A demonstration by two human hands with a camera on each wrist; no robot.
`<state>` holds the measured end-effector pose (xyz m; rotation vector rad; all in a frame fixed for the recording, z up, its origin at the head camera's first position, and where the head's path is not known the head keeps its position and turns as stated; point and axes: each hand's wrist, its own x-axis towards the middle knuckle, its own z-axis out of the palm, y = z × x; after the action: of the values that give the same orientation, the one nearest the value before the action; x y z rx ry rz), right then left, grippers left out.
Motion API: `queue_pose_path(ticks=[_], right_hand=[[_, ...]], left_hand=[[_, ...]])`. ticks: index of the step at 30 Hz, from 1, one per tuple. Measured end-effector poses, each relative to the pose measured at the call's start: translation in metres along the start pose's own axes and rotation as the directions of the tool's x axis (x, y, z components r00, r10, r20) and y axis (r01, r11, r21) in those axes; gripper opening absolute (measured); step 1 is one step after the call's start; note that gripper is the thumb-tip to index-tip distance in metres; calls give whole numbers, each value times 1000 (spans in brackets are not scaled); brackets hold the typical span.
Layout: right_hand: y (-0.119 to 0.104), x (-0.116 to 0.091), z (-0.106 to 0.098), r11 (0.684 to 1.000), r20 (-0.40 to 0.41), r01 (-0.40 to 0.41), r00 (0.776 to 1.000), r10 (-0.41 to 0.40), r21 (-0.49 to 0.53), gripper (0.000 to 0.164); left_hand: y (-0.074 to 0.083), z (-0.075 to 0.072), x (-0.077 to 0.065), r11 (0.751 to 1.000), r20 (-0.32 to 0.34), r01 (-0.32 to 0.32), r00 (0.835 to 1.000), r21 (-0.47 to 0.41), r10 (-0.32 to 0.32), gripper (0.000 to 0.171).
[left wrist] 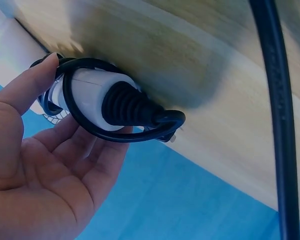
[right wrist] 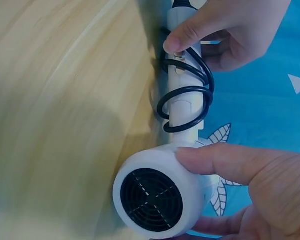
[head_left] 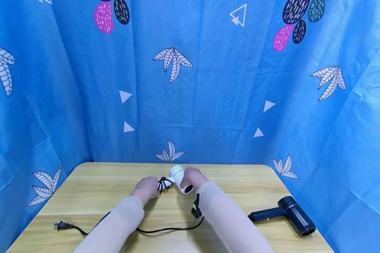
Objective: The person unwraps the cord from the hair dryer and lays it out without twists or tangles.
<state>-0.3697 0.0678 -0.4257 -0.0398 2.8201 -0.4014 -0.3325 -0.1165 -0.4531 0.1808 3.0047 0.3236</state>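
Observation:
A white hair dryer (head_left: 177, 173) is held in both hands near the table's far edge. My left hand (head_left: 147, 187) holds the handle by its lower end, the thumb lying on the coils. Loops of black cord (left wrist: 149, 135) are wound around this handle, which ends in a ribbed black sleeve (left wrist: 127, 105). With the thumb on one side and fingers on the other, my right hand (right wrist: 260, 175) grips the round barrel. The dryer's black grille (right wrist: 151, 200) shows in the right wrist view. Part of the barrel is hidden behind the right hand.
A dark hair dryer (head_left: 296, 216) lies at the table's right side. Black cord (head_left: 168, 230) crosses the wooden table (head_left: 114, 172) beneath my arms; a plug (head_left: 63, 225) lies at the left. A blue patterned curtain (head_left: 209, 88) surrounds the back and sides.

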Motion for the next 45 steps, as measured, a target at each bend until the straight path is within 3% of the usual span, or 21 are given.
queue_pose_path(ticks=[12,25,34,45], right_hand=[[0,-15,-7,997,15,-54,998,53,63,43],[-2,4,6,998,-29,-44,999,45,36,50],[7,8,12,990,-8,-6,1000,7,143,64],[13,8,13,973,27,37,999,-45,227,41]], left_hand=[[1,-1,-4,999,7,-31,999,-7,31,29],[-2,-2,-13,999,12,1,1000,-47,0,28],[-4,2,-12,999,25,37,999,-12,-37,30],[-4,10,-10,999,2,18,1000,30,-18,21]])
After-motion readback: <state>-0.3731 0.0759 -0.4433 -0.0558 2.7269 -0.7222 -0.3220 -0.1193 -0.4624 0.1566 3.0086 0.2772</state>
